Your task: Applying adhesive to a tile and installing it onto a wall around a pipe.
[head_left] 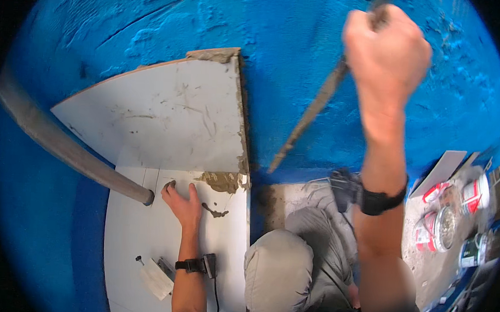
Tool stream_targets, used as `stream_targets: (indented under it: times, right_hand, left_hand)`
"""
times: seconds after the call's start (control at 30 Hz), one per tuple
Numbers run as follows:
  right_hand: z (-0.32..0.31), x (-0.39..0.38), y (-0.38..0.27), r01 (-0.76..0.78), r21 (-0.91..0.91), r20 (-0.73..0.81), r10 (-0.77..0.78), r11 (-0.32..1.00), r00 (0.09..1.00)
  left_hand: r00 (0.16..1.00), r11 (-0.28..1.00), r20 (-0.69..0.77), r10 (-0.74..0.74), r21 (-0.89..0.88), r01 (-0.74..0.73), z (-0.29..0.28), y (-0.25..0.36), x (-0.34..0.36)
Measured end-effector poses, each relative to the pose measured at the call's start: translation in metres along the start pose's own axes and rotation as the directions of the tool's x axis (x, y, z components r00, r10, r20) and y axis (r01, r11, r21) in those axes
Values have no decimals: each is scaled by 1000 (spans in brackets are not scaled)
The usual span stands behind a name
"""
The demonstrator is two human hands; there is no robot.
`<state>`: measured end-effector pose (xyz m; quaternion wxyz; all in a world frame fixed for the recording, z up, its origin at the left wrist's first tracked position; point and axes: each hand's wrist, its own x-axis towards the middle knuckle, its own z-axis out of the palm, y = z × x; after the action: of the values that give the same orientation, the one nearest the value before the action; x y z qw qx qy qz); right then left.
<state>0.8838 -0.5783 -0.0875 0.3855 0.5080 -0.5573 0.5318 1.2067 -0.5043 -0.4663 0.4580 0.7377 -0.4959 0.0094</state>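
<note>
My right hand [388, 53] is raised in front of the blue wall at the upper right, its fist closed round a long, narrow, mortar-smeared stick [315, 106]. The stick slants down to the left, and its upper end runs past the fist; whether it is wood or metal I cannot tell. Low over the white tiled ledge [144, 224], my left hand [184, 204] has its thumb and fingers apart and holds nothing; a fingertip looks dark with mortar. Just right of it are a mortar patch [220, 181] and a smaller smear [215, 212]. Behind stands a white tile panel [162, 112] with mortar along its right edge.
A grey pipe [75, 147] slants down to the ledge at left. On the ledge lie a pale scraper-like piece [157, 281] and a small dark knob [139, 259]. Buckets [444, 228] and a leaning white board [438, 171] stand at right, beyond my grey-trousered knee [278, 270].
</note>
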Motion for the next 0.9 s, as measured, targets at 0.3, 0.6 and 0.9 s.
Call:
stream_targets:
  times: [0.3, 0.6, 0.9]
  right_hand:
    - [-137, -31, 171, -266, 52, 417, 221, 963, 882]
    - [-186, -206, 294, -27, 67, 936, -53, 997, 348]
    - [-186, -420, 347, 22, -129, 990, 128, 991, 57]
  left_hand:
    - [1000, 995, 22, -22, 102, 19, -6, -8, -3]
    - [997, 988, 76, -2, 156, -10, 4, 0, 1]
    - [929, 906, 310, 202, 303, -298, -76, 33, 42]
